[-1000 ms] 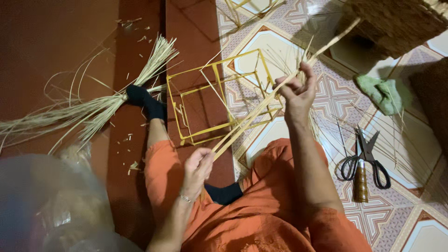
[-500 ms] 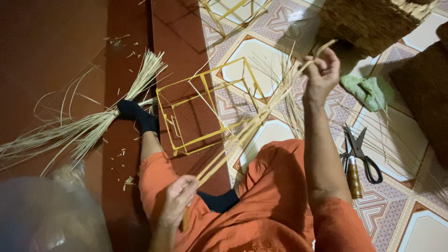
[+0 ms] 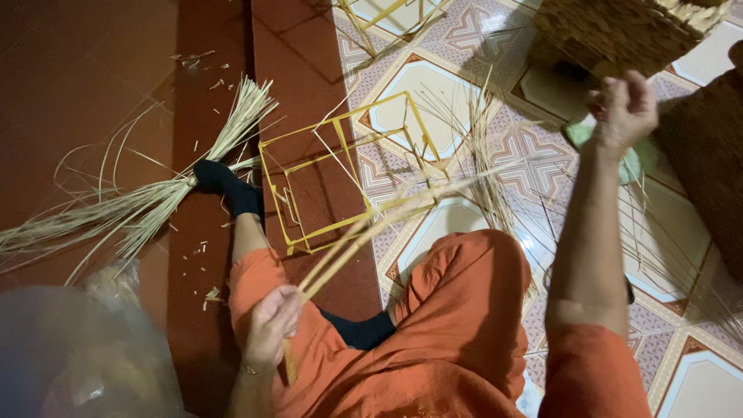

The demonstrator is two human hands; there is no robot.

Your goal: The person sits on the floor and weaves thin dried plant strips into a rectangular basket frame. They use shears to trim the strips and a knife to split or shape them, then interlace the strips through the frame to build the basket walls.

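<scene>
Straw strips [image 3: 371, 232], long and pale yellow, run in a shallow diagonal from the lower centre-left of the head view up toward the upper right. The left hand [image 3: 271, 325], low in the frame over the orange-trousered lap, is curled closed around their near ends. The right hand [image 3: 623, 108], raised in the upper right just under a woven basket [image 3: 619, 31], is also closed into a fist; the far ends thin out and blur before reaching it, so whether it actually pinches them cannot be told.

Beneath the strands lies a yellow wire frame [image 3: 340, 174], an open box shape straddling the red floor and the patterned tiles [image 3: 464, 46]. At left centre, a black-socked foot [image 3: 224, 186] rests against a bundle of straw [image 3: 131, 205] that fans out toward the left edge. A green cloth [image 3: 638, 159] shows just behind the right wrist, and a clear plastic bag [image 3: 70, 356] fills the lower left corner.

To draw the strands out well, it seems wise to keep the left grip firm and low so the ends stay even, and to hold them taut and flat, clear of the frame's corners, where loose fibres could snag.
</scene>
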